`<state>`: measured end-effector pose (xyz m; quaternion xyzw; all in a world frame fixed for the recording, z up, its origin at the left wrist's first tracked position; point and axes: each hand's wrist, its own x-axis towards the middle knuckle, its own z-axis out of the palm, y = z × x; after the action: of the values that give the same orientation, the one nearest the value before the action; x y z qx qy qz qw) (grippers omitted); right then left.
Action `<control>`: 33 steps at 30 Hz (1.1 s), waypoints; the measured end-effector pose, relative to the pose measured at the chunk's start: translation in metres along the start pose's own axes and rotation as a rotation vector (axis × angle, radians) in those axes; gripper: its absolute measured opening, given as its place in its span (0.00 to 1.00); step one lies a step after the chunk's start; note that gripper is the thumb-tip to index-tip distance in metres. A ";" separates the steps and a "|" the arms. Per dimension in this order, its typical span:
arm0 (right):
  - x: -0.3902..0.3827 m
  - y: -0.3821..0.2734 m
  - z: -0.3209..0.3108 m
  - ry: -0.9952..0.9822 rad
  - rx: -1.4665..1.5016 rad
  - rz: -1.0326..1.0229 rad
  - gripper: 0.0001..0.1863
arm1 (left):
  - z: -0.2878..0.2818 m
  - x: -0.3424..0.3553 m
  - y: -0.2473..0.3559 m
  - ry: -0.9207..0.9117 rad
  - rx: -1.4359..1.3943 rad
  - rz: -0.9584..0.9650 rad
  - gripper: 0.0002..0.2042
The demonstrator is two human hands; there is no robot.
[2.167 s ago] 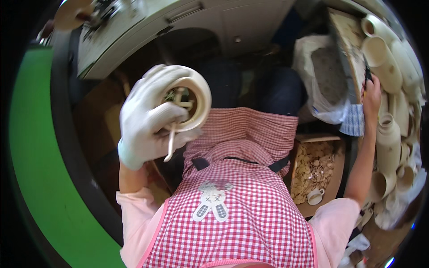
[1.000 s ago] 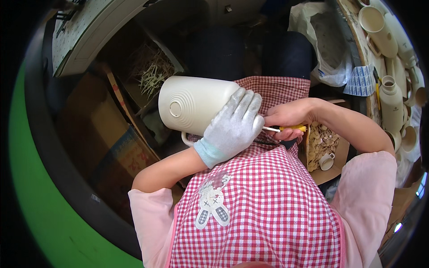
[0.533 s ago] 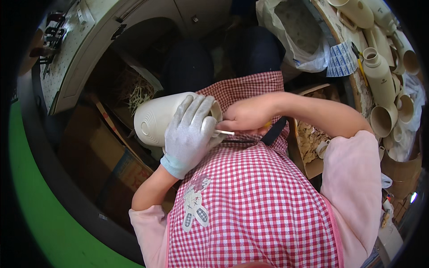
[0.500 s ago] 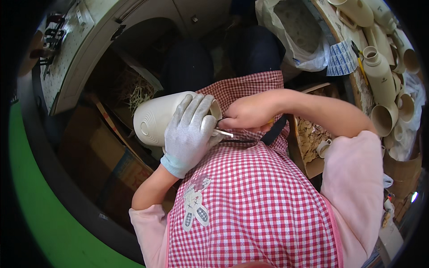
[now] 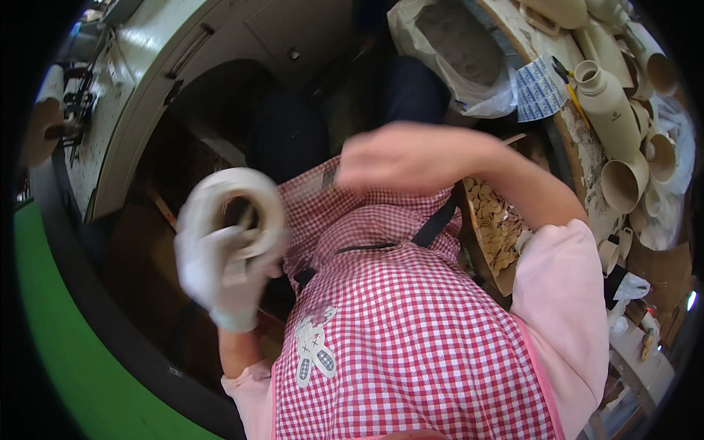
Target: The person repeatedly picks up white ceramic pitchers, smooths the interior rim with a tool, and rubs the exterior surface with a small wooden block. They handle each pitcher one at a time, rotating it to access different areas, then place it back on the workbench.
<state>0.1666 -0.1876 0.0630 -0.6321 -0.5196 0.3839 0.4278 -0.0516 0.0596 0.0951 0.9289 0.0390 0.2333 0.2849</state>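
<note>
The left hand (image 5: 220, 268), gloved, has its fingers clamped on the cream vessel (image 5: 271, 209) left of the checked apron (image 5: 411, 315); the mouth faces up toward the head, long axis nearly along the line of sight; the step in hand seems to be looking into it, which calls for a steady grip. The bare right hand (image 5: 400, 158) is blurred, apart from the vessel; its fingers' state I cannot tell

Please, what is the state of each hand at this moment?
Left hand: holding a cream container.
Right hand: blurred by motion; open, closed or holding something cannot be told.
</note>
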 end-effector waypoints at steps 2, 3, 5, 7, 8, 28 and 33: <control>-0.037 0.006 -0.067 0.327 -1.112 -0.118 0.15 | -0.029 0.018 -0.021 0.277 -0.068 -0.218 0.16; -0.059 0.016 -0.098 0.474 -1.300 0.169 0.15 | -0.042 0.034 -0.041 0.393 0.053 -0.136 0.17; -0.102 0.050 -0.164 1.007 -1.226 0.530 0.15 | -0.062 0.049 -0.073 0.540 0.265 -0.474 0.20; -0.144 0.092 -0.204 1.032 -1.589 0.410 0.14 | -0.079 0.044 -0.095 0.582 0.675 -0.205 0.23; -0.163 0.109 -0.215 0.994 -1.557 0.525 0.15 | -0.084 0.043 -0.106 0.687 0.501 -0.182 0.25; -0.123 0.450 -0.119 0.890 -0.653 1.367 0.27 | 0.014 0.065 -0.024 0.291 -0.263 -0.565 0.48; -0.113 0.350 -0.113 1.234 -0.551 1.078 0.31 | -0.001 0.062 0.002 0.089 -0.391 -0.420 0.62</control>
<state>0.3683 -0.3476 -0.2230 -0.9690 0.1016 -0.0171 0.2246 0.0029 0.0711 0.1225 0.8167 0.1972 0.2128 0.4988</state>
